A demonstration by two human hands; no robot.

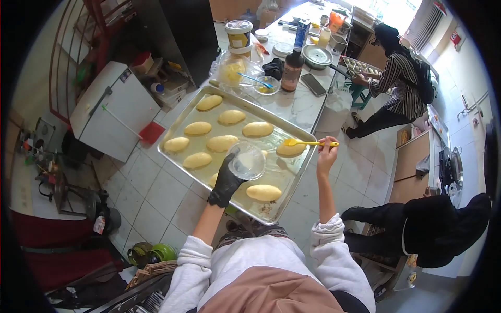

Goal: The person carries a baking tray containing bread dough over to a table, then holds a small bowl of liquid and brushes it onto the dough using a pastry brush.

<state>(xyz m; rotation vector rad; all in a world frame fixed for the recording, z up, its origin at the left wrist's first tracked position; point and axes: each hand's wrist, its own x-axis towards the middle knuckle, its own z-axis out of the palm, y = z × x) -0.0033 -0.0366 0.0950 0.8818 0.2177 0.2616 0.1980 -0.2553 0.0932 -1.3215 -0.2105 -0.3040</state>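
My left hand [228,180], in a black glove, is closed around a clear plastic cup [247,162] held over the baking tray [183,165]. What the cup contains is hard to make out. Bare and closed, my right hand [327,147] grips the handle of a yellow pastry brush [308,142]. The brush head touches, or hovers just over, an oval dough bun [290,150] at the tray's right side. Several more pale oval buns lie in the tray, such as one bun [263,192] near the front corner. The cup and glove partly hide others.
Beyond the tray, the marble table [292,112] holds a small bowl [267,86] with a blue brush, a dark bottle [291,70], a phone [313,84] and a tub [239,34]. One co-worker [399,68] carries another tray at back right; a second person [433,229] is close on the right.
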